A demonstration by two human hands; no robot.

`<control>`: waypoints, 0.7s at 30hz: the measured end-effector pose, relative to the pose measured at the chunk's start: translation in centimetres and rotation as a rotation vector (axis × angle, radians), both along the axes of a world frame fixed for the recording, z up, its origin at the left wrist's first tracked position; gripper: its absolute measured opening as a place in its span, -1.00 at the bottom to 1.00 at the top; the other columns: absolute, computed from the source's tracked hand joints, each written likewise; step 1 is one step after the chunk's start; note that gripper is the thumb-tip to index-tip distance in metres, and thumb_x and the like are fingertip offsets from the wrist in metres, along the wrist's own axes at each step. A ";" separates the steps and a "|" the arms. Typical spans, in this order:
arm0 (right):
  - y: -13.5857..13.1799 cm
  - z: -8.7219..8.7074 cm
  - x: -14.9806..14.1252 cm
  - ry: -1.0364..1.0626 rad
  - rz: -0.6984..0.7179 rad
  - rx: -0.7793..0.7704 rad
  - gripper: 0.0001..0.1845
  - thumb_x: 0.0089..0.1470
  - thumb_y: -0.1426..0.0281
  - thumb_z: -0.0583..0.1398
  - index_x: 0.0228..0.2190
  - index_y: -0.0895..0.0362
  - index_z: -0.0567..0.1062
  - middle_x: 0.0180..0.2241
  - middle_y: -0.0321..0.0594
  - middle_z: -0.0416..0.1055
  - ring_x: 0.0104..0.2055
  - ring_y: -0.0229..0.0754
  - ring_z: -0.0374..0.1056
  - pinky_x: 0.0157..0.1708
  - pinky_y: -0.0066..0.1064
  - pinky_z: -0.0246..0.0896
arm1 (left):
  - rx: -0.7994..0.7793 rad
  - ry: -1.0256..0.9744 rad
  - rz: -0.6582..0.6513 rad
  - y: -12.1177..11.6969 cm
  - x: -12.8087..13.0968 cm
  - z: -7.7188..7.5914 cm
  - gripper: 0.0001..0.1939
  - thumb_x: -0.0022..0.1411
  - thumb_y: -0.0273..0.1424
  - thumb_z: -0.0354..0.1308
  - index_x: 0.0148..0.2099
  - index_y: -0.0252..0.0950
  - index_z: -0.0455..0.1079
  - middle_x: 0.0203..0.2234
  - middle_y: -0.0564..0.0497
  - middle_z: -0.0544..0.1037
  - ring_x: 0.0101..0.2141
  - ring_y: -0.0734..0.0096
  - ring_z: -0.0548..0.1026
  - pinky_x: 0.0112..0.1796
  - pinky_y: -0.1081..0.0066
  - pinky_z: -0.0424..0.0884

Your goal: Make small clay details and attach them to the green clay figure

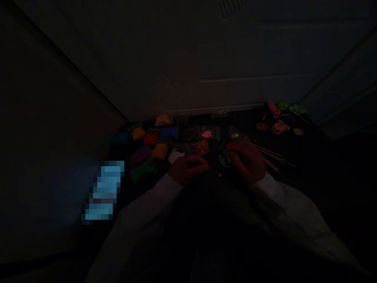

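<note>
The scene is very dark. My left hand [188, 169] is over the near middle of the dark table, its fingers closed together; anything between them is too small or hidden to make out. To its right lies a round green clay piece [224, 159] with blue on it. My right hand [249, 162] is at this piece's right edge, with the fingers closed beside a small red bit [231, 145]; what they grip is hidden. A tiny pink dot [220, 175] lies on the table between the hands. A white packet [176, 156] is just behind my left hand.
Several coloured clay packets, including a green one [143, 171] and a blue one [169, 133], lie at the left. Thin tools [275, 155] lie right of my right hand. Shaped clay pieces [279, 126] stand at the back right. A bright blurred screen [105, 190] glows at left.
</note>
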State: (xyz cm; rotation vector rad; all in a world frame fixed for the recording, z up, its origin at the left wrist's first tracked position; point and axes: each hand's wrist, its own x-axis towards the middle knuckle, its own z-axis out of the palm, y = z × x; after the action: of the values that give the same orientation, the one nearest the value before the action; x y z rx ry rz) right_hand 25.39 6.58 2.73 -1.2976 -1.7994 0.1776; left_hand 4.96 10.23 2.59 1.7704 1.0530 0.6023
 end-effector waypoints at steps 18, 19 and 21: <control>-6.1 -1.1 10.5 -0.047 -0.501 -0.027 -0.83 -0.10 0.38 0.14 -0.36 0.07 0.43 -0.37 -0.19 0.35 -0.33 -0.23 0.27 -0.36 -0.38 0.15 | 0.945 0.626 -0.260 -2.9 0.3 -3.3 -0.74 0.15 -0.30 -0.10 -0.17 -0.23 0.34 -0.21 0.01 0.44 -0.22 0.33 0.33 -0.27 0.29 0.24; -6.5 -1.5 11.6 -0.041 -0.537 -0.022 -0.83 -0.11 0.39 0.14 -0.37 0.07 0.44 -0.36 -0.17 0.35 -0.33 -0.22 0.27 -0.35 -0.37 0.15 | 0.940 0.651 -0.253 -3.4 0.2 -3.3 -0.72 0.15 -0.30 -0.10 -0.13 -0.24 0.32 -0.16 -0.01 0.42 -0.18 0.30 0.32 -0.24 0.27 0.24; -7.3 -2.4 13.2 -0.026 -0.597 -0.010 -0.85 -0.14 0.39 0.16 -0.40 0.07 0.45 -0.39 -0.16 0.36 -0.35 -0.20 0.28 -0.37 -0.35 0.14 | 0.923 0.700 -0.243 -4.5 -0.1 -3.2 -0.67 0.15 -0.31 -0.11 -0.05 -0.25 0.26 -0.09 -0.04 0.36 -0.10 0.26 0.28 -0.18 0.24 0.23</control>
State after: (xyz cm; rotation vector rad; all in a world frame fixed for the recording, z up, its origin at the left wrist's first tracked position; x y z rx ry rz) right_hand 38.63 -0.71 0.35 -1.7852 -1.3580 -0.1611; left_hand 4.89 5.75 -0.63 3.0165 1.0438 0.3161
